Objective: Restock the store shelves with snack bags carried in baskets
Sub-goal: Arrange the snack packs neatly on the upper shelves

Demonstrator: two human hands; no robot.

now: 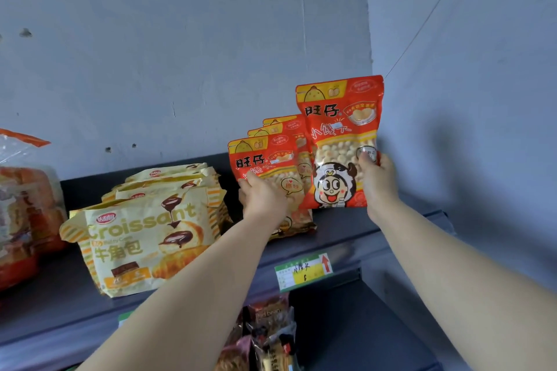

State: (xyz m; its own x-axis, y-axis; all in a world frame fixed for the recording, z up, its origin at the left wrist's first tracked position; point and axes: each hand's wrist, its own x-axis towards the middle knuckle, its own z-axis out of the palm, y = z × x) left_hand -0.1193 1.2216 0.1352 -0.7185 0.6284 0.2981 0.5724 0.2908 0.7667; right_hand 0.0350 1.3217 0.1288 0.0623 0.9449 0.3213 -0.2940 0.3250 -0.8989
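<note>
My right hand (pixel 378 179) grips a red snack bag (pixel 340 135) with a cartoon face by its right edge and holds it upright above the dark top shelf (pixel 346 238), near the corner of the wall. Left of it stands a row of three matching red bags (pixel 263 159), leaning back one behind another. My left hand (pixel 262 197) rests against the front bag of that row, fingers laid on its face.
Yellow croissant bags (pixel 144 238) stand in a row on the left of the shelf, with clear bread bags (pixel 24 205) at the far left. A green and yellow price tag (pixel 303 271) hangs on the shelf edge. More packets (pixel 268 337) lie on the shelf below.
</note>
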